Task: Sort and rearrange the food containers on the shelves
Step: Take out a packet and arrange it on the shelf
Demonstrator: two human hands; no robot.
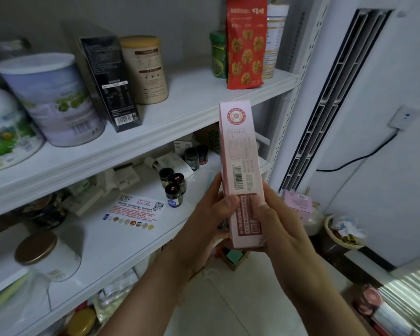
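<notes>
Grips a tall pink box point(240, 154) upright at its lower end with both hands, left hand point(204, 214) on its left edge and right hand point(284, 224) on its right, fingers point(228, 202) curled round it. To the left of the fingers, on the middle shelf point(112, 241), small dark jars point(174, 187); above the fingers, on the upper shelf point(192, 98), a red bag point(246, 44).

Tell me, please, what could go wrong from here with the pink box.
The left hand and right hand grip the pink box only at its bottom end, so it may tip or slip. Its top looks near the upper shelf edge and could bump it. Swung low, it might topple the dark jars.
</notes>
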